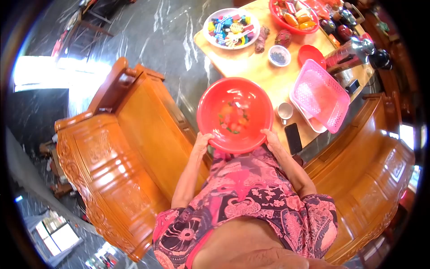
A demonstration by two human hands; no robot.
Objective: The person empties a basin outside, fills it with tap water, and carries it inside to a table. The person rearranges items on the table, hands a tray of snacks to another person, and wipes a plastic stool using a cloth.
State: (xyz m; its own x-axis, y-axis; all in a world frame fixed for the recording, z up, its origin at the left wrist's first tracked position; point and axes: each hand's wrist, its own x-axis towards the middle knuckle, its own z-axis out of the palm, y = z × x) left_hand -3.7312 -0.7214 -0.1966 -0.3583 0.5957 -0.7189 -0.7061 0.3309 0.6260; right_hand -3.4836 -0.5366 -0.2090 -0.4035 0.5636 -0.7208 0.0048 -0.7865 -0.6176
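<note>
A large red basin [209,101] with a printed pattern on its bottom is held up in front of the body, beside the near left corner of the wooden table. My left hand [204,140] grips its rim at the lower left. At the lower right, my right hand [271,138] closes on the same rim. Right of the basin, a white mug [285,111] and a black phone [293,138] lie near the table's edge. A pink perforated basket [320,92] rests tilted in a white-rimmed container [301,106].
On the wooden table [255,67] are a white bowl of colourful small items [207,28], a red basin of packets [315,28], a dragon fruit [283,38], a small bowl [279,56], a red plate [311,54] and a clear jar [347,56]. Wooden benches [148,116] flank me.
</note>
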